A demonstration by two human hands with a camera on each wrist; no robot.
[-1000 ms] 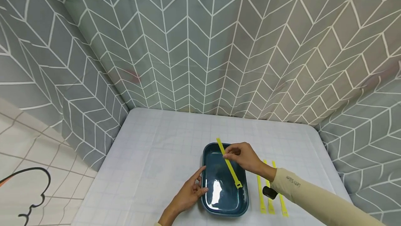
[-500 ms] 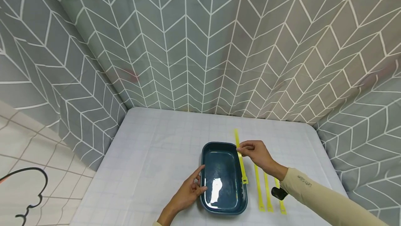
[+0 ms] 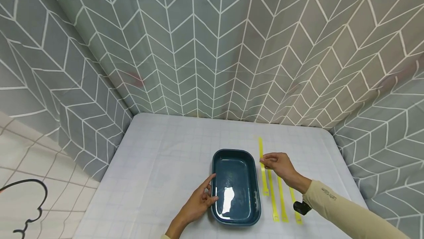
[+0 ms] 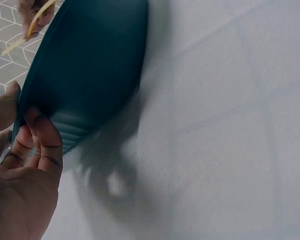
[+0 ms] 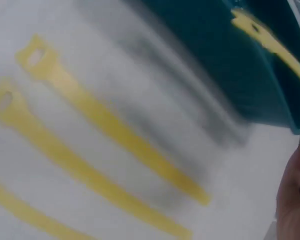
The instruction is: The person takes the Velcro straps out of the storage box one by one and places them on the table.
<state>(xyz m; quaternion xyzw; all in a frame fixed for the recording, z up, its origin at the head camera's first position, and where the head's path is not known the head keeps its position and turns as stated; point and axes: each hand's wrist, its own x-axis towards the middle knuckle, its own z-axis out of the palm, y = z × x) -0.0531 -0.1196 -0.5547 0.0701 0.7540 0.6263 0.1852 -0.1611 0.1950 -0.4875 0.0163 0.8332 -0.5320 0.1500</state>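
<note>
A deep blue-green rectangular dish (image 3: 233, 180) stands on the white-covered table, its inside bare. My left hand (image 3: 195, 206) pinches its left rim; in the left wrist view the fingers (image 4: 42, 142) curl against the outer wall just under the edge. My right hand (image 3: 278, 165) pinches a yellow cable strap (image 3: 264, 180) near its upper part, just right of the dish. The slotted end of that strap (image 5: 260, 32) overlaps the dish's rim in the right wrist view. Three similar yellow straps (image 3: 274, 198) lie side by side on the table under the right forearm.
The white tablecloth (image 3: 172, 150) reaches back to a grey curtain (image 3: 212, 66) with a white chevron pattern, which also hangs at both sides. A tiled floor (image 3: 33, 154) shows at the left. A small black device (image 3: 302, 207) sits at the right wrist.
My right hand has carried the yellow strap rightward, from over the dish to beside its right rim, close to the other straps. The left hand has kept its grip on the dish.
</note>
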